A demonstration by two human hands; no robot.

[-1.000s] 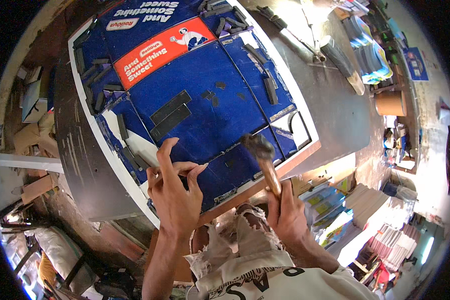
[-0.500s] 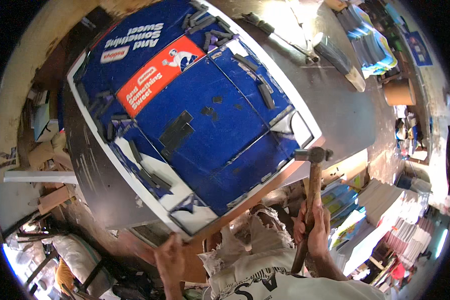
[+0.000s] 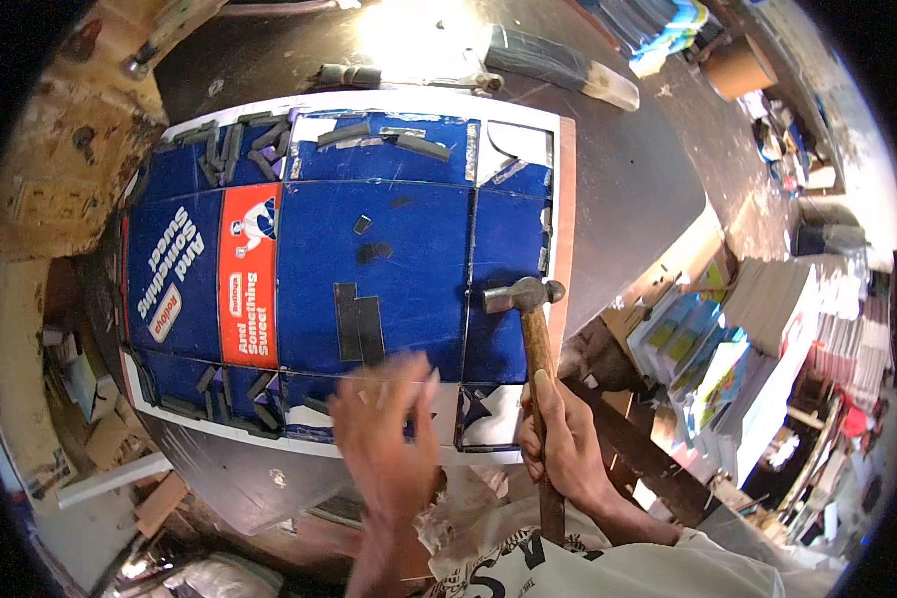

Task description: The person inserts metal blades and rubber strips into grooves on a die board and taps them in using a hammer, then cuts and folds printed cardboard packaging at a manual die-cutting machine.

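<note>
Seemingly empty, blurry left hand (image 3: 389, 427)

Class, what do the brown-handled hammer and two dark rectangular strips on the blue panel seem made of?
Brown-handled hammer: grey head probably steel, given its sheen; handle likely wood, from its streaky surface. Two dark rectangular strips: matte and flat, perhaps foam or rubber, unclear which.

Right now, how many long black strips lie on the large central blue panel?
2: the left strip and the right strip, side by side on the blue panel just beyond the left hand, which may hide others.
</note>
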